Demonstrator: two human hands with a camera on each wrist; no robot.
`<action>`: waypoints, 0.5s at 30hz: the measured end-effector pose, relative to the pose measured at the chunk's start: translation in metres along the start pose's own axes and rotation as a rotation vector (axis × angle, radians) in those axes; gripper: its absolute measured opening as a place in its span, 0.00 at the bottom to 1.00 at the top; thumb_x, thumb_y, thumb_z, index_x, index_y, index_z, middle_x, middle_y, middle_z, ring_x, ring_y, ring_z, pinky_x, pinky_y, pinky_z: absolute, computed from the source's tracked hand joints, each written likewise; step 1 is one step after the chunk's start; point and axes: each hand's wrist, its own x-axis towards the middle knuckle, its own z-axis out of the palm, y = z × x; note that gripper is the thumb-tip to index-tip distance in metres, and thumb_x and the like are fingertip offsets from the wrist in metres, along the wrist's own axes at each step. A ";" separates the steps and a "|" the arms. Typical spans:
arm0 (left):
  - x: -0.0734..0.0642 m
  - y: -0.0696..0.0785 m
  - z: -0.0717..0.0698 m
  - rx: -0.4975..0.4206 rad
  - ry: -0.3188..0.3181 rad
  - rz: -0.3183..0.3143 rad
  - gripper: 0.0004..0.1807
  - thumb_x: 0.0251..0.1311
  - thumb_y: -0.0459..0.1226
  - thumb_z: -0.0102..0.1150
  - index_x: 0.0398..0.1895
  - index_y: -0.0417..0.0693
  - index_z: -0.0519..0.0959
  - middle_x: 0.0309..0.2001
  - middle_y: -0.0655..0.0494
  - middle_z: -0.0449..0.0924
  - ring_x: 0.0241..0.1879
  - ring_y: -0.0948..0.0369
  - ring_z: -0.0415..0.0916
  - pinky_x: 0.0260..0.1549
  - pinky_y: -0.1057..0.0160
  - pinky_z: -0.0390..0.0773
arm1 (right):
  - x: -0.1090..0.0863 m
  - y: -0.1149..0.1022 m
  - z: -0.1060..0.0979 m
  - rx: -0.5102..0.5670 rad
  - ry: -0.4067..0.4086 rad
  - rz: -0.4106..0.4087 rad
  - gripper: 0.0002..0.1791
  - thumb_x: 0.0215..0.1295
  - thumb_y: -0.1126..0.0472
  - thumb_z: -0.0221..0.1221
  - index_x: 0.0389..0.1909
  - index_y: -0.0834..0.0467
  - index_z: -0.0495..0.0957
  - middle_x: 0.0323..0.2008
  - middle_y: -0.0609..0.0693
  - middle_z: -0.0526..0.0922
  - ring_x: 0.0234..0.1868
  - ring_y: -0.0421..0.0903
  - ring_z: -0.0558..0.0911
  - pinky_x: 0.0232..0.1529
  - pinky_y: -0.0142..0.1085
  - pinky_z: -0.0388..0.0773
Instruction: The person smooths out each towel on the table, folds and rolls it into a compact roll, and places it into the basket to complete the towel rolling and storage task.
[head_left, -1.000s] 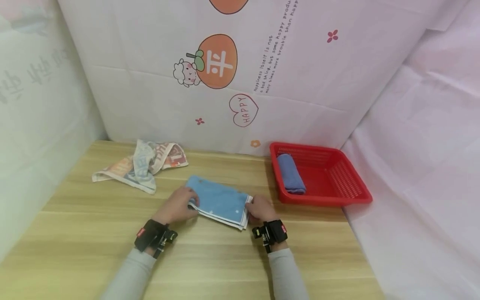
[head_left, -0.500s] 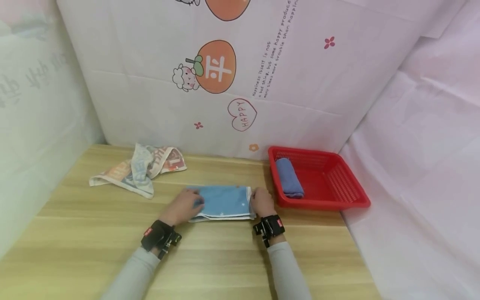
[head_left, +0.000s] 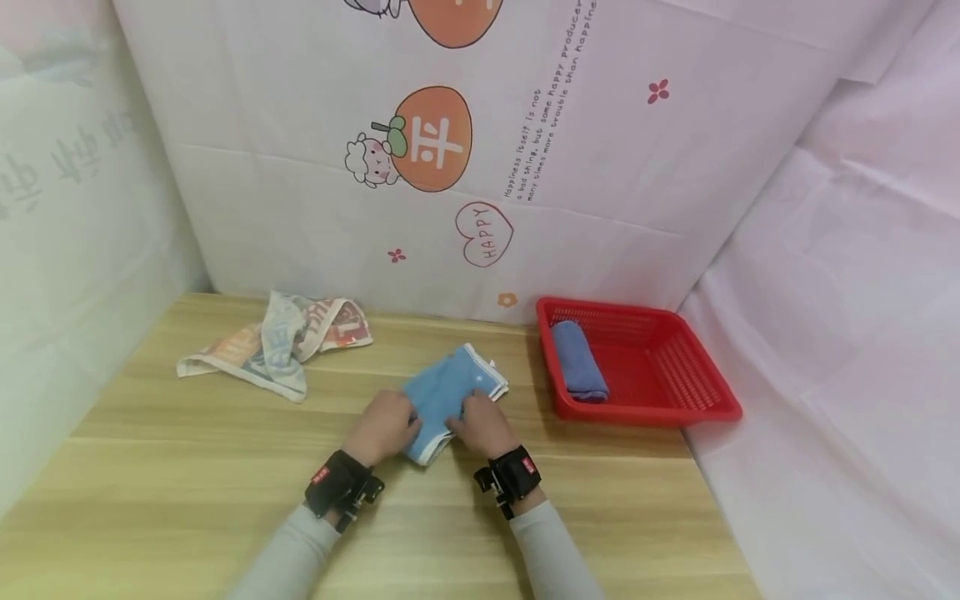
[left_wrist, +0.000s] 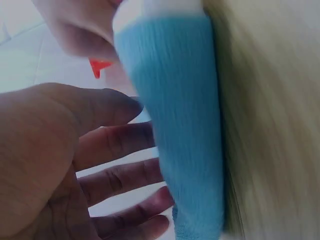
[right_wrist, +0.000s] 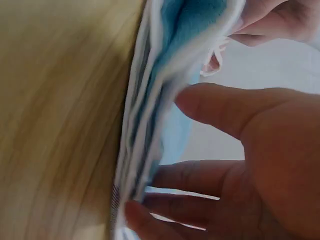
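Because the folded blue cloth point(head_left: 442, 390) could unfold, the left hand point(head_left: 381, 429) at its eight o'clock and right hand point(head_left: 486, 427) at four apparently steady it with extended fingers point(left_wrist: 116, 181).

Blue cloth point(head_left: 438, 396), pale cloth point(head_left: 283, 342), basket point(head_left: 645, 412) on table point(head_left: 420, 533)

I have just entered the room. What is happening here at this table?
A person is handling a folded light-blue towel with white edges: the left hand and the right hand both touch it on the wooden table. To the right, a red basket holds a compact darker blue cloth. A printed towel lies crumpled at the far left, touched by neither hand.
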 end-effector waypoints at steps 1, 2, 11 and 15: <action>0.001 0.002 0.001 -0.002 -0.005 0.010 0.20 0.62 0.38 0.66 0.13 0.50 0.72 0.18 0.58 0.70 0.21 0.61 0.67 0.23 0.60 0.71 | 0.003 0.001 0.000 -0.009 -0.013 -0.004 0.18 0.68 0.54 0.65 0.25 0.63 0.76 0.41 0.59 0.79 0.35 0.47 0.75 0.38 0.42 0.76; 0.001 0.004 0.002 -0.001 -0.012 0.022 0.21 0.62 0.37 0.66 0.12 0.51 0.71 0.17 0.59 0.68 0.20 0.62 0.65 0.22 0.62 0.69 | 0.007 0.002 0.000 -0.019 -0.025 -0.014 0.18 0.68 0.54 0.65 0.25 0.63 0.76 0.44 0.60 0.79 0.37 0.48 0.75 0.41 0.43 0.77; 0.003 0.026 0.015 -0.015 -0.080 0.060 0.10 0.60 0.39 0.69 0.26 0.43 0.82 0.30 0.52 0.76 0.32 0.57 0.73 0.32 0.56 0.77 | 0.045 0.029 -0.008 0.014 -0.155 -0.169 0.27 0.70 0.59 0.62 0.59 0.76 0.72 0.67 0.73 0.69 0.68 0.63 0.71 0.70 0.51 0.68; 0.009 0.031 0.022 0.007 -0.090 0.017 0.14 0.62 0.42 0.68 0.41 0.40 0.85 0.39 0.46 0.79 0.41 0.51 0.76 0.41 0.52 0.80 | 0.053 0.043 -0.014 0.105 -0.176 -0.184 0.33 0.71 0.59 0.61 0.70 0.74 0.65 0.75 0.71 0.59 0.75 0.64 0.62 0.75 0.53 0.60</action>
